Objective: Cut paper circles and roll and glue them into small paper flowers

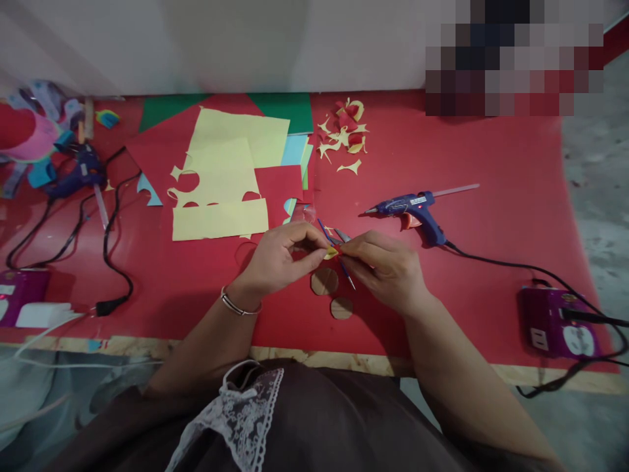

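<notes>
My left hand (pixel 289 257) pinches a small folded yellow paper piece (pixel 331 252) between thumb and fingertips. From the right, my right hand (pixel 386 265) meets it, its fingertips closed at a small red bit beside the yellow piece. Whether that red bit is a separate paper cannot be made out. Under and behind the fingertips lie a blue pen-like stick (pixel 348 275) and what looks like scissors (pixel 343 235), partly hidden. Two round brown discs, a larger one (pixel 324 282) and a smaller one (pixel 341 308), rest on the red table just below my hands.
A blue glue gun (pixel 405 206) lies right, its cord running to a purple power box (pixel 557 321). Cut yellow sheets (pixel 221 160) and coloured paper lie back left; paper scraps (pixel 346 134) sit behind. Another glue gun (pixel 83 170), cords and a purple box (pixel 24 295) are left.
</notes>
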Action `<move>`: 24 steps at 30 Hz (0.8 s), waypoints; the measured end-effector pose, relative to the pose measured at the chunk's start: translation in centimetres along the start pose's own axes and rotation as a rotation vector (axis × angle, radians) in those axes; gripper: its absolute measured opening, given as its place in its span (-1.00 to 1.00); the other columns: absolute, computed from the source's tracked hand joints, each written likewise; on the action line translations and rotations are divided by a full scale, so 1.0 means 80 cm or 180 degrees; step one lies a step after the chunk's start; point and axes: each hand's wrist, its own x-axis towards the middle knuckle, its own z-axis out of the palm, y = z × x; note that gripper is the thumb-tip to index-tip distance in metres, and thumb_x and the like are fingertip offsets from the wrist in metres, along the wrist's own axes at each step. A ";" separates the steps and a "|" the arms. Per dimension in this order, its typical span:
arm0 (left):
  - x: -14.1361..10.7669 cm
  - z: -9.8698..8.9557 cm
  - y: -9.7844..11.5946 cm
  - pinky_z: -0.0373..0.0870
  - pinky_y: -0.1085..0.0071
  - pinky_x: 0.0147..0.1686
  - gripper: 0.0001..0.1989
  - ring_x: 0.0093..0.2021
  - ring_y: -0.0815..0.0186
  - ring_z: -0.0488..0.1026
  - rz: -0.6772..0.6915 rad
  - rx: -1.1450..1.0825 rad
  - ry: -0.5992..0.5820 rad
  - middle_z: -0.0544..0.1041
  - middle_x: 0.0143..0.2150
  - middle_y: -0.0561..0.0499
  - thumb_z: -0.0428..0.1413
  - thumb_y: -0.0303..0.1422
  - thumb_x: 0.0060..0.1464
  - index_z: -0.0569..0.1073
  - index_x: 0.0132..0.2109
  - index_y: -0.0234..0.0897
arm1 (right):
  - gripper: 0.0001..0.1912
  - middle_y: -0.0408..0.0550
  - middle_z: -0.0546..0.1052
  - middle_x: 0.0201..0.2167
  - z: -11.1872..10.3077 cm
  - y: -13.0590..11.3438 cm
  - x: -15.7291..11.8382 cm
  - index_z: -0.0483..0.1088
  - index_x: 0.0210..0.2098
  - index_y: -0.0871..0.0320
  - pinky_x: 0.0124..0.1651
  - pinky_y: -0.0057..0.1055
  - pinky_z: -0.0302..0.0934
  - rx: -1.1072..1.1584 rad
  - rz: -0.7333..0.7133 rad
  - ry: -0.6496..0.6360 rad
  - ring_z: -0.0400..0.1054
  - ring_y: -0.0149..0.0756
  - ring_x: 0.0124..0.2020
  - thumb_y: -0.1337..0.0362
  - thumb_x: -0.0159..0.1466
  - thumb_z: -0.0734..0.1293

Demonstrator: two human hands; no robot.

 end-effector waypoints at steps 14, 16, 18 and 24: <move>0.001 0.015 0.000 0.60 0.36 -0.15 -0.94 -0.20 0.29 0.65 -0.0122 0.0186 0.0049 0.71 -0.18 -0.06 0.25 -0.49 0.14 0.59 -0.24 -0.25 | -0.85 0.03 0.65 -0.28 -0.003 0.001 0.001 0.59 -0.10 0.14 -0.22 -0.31 0.45 -0.0239 -0.0077 -0.0156 0.58 -0.23 -0.27 0.37 0.48 0.34; 0.000 0.018 -0.001 0.61 0.37 -0.14 -0.89 -0.19 0.30 0.66 -0.0047 0.0262 0.0109 0.73 -0.17 -0.04 0.25 -0.53 0.12 0.61 -0.23 -0.24 | -0.84 0.04 0.65 -0.28 -0.004 0.002 0.001 0.59 -0.10 0.13 -0.21 -0.30 0.46 -0.0287 -0.0067 -0.0212 0.58 -0.21 -0.26 0.38 0.48 0.33; -0.001 0.020 -0.001 0.61 0.37 -0.13 -0.85 -0.19 0.30 0.66 0.0070 0.0361 0.0165 0.73 -0.19 -0.02 0.24 -0.56 0.13 0.63 -0.23 -0.22 | -0.83 0.04 0.65 -0.28 -0.004 0.002 0.000 0.59 -0.11 0.12 -0.20 -0.28 0.46 -0.0338 -0.0071 -0.0246 0.58 -0.20 -0.25 0.38 0.48 0.32; 0.000 0.023 -0.002 0.56 0.40 -0.20 -0.87 -0.26 0.33 0.61 0.0354 0.0711 0.0212 0.69 -0.27 0.00 0.20 -0.56 0.16 0.60 -0.26 -0.24 | -0.80 0.05 0.63 -0.30 -0.003 0.001 0.002 0.56 -0.11 0.13 -0.22 -0.27 0.42 -0.0345 -0.0175 -0.0327 0.55 -0.18 -0.28 0.42 0.47 0.28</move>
